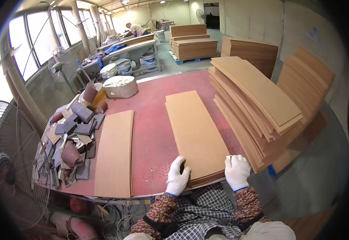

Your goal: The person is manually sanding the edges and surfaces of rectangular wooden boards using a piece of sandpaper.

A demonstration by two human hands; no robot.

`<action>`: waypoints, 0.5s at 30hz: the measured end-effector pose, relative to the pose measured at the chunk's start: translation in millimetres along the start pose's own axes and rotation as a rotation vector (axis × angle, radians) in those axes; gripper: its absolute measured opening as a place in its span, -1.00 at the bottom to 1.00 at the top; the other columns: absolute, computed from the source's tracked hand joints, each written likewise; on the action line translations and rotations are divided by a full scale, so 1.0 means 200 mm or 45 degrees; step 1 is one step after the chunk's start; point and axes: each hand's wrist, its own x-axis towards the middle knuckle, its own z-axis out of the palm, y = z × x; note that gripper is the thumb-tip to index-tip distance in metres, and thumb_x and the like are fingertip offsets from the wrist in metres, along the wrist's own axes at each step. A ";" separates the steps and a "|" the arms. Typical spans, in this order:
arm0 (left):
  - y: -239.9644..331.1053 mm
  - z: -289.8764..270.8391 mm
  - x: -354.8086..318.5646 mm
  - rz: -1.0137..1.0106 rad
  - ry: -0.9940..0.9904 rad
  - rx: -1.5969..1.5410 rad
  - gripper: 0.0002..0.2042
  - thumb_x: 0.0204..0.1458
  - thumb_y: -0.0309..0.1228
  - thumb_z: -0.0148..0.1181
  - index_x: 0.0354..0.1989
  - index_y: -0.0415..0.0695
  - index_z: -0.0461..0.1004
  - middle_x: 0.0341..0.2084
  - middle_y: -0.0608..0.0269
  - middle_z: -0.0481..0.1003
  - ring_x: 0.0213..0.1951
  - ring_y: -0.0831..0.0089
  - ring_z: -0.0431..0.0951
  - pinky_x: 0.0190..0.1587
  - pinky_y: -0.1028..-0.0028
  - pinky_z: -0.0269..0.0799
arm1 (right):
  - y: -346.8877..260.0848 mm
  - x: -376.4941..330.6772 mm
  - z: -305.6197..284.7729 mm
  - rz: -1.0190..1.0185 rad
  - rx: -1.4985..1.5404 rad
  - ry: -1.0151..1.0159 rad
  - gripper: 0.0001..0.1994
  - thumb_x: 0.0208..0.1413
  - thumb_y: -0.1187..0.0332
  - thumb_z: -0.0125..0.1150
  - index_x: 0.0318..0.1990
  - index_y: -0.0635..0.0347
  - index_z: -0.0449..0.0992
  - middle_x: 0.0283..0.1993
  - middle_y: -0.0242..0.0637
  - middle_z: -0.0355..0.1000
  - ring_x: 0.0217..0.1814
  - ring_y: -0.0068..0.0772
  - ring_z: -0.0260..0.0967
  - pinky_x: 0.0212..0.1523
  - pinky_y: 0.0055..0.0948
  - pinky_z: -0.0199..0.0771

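A short stack of long, thin wood-coloured boards [196, 132] lies lengthwise before me on the red, textured tabletop [152, 148]. At its near left corner rests my left hand [177, 177], in a white knitted glove, thumb and fingers apart against the edge. My right hand [237, 172], gloved alike, is closed at the near right edge. Its curled fingertips touch the board's side, and a small pale bit shows there, too small to name. Another low stack of boards [114, 154] lies to the left.
Sanding blocks and sandpaper rolls [76, 128] are heaped at the table's left. A tall, leaning board stack [254, 96] stands at the right. A caged fan [18, 160] is at the near left. Far back, a person [135, 29] bends over a bench.
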 end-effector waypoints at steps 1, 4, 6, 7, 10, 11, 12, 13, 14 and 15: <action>0.11 0.01 -0.04 -0.039 -0.006 0.109 -0.50 0.19 -0.39 0.32 0.31 -0.21 0.45 0.22 -0.11 0.46 0.23 0.04 0.52 0.30 0.27 0.44 | 0.02 -0.02 -0.01 -0.010 -0.036 0.006 -0.72 0.33 0.15 0.18 -0.34 0.13 0.57 -0.31 -0.13 0.52 -0.20 0.04 0.48 -0.16 0.05 0.50; 0.13 0.01 -0.08 -0.142 0.018 0.215 -0.55 0.16 -0.45 0.30 0.24 -0.27 0.49 0.01 -0.09 0.53 0.02 0.09 0.58 0.14 0.21 0.53 | 0.01 -0.05 -0.02 -0.061 -0.050 0.027 -0.74 0.31 0.17 0.18 -0.36 0.12 0.57 -0.33 -0.13 0.51 -0.23 0.03 0.48 -0.19 0.05 0.50; 0.11 0.01 -0.10 -0.153 0.138 0.153 -0.56 0.17 -0.46 0.28 0.23 -0.29 0.49 -0.03 -0.10 0.53 -0.05 0.11 0.60 0.08 0.23 0.55 | -0.03 -0.07 -0.02 -0.117 -0.028 0.012 -0.74 0.31 0.18 0.19 -0.38 0.12 0.55 -0.33 -0.12 0.51 -0.24 0.04 0.48 -0.22 0.05 0.50; 0.11 -0.02 -0.10 -0.196 0.143 0.214 -0.54 0.17 -0.46 0.28 0.26 -0.28 0.48 -0.07 -0.02 0.55 -0.10 0.21 0.61 0.04 0.29 0.57 | -0.06 -0.09 -0.02 -0.099 -0.016 -0.005 -0.74 0.30 0.17 0.20 -0.37 0.13 0.56 -0.33 -0.12 0.51 -0.25 0.04 0.48 -0.23 0.04 0.50; 0.12 -0.14 -0.08 -0.532 0.091 0.039 -0.43 0.18 -0.44 0.29 0.38 -0.25 0.36 -0.29 0.22 0.57 -0.29 0.46 0.58 -0.14 0.40 0.59 | -0.11 -0.16 0.03 -0.080 0.147 0.000 -0.72 0.32 0.10 0.20 -0.30 0.08 0.61 -0.31 -0.10 0.51 -0.23 0.07 0.52 -0.21 0.05 0.54; 0.11 -0.17 -0.08 -0.573 0.088 0.086 -0.43 0.21 -0.43 0.25 0.41 -0.25 0.33 -0.30 0.23 0.58 -0.31 0.48 0.58 -0.16 0.40 0.59 | -0.13 -0.15 0.01 -0.092 0.140 -0.003 -0.72 0.32 0.10 0.20 -0.30 0.08 0.61 -0.31 -0.10 0.51 -0.23 0.07 0.52 -0.21 0.05 0.54; 0.18 -0.21 -0.08 -0.686 0.083 0.063 -0.45 0.25 -0.41 0.21 0.41 -0.25 0.32 -0.23 0.16 0.60 -0.26 0.45 0.61 -0.13 0.39 0.59 | -0.15 -0.16 -0.03 0.018 0.226 -0.163 -0.71 0.33 0.07 0.19 -0.28 0.07 0.62 -0.29 -0.08 0.53 -0.22 0.11 0.54 -0.18 0.07 0.55; 0.22 -0.24 -0.08 -0.802 0.081 0.040 -0.47 0.29 -0.39 0.16 0.42 -0.25 0.31 -0.15 0.10 0.63 -0.22 0.42 0.64 -0.10 0.38 0.60 | -0.18 -0.17 -0.06 0.127 0.310 -0.326 -0.69 0.35 0.04 0.17 -0.25 0.06 0.63 -0.26 -0.05 0.54 -0.20 0.14 0.56 -0.16 0.09 0.56; 0.10 -0.24 -0.10 -0.712 0.156 -0.056 -0.51 0.34 -0.39 0.06 0.42 -0.28 0.31 0.03 -0.05 0.63 -0.05 0.31 0.67 0.03 0.34 0.58 | -0.20 -0.17 -0.07 0.164 0.395 -0.396 -0.67 0.38 0.02 0.13 -0.20 0.06 0.65 -0.20 0.02 0.56 -0.17 0.18 0.58 -0.10 0.10 0.57; 0.09 -0.29 -0.11 -0.593 0.180 0.026 -0.55 0.37 -0.39 0.02 0.38 -0.32 0.36 0.16 -0.13 0.59 0.09 0.22 0.64 0.17 0.31 0.53 | -0.23 -0.16 -0.09 0.109 0.499 -0.467 -0.64 0.40 0.03 0.09 -0.13 0.09 0.67 -0.15 0.06 0.57 -0.15 0.19 0.57 -0.07 0.10 0.56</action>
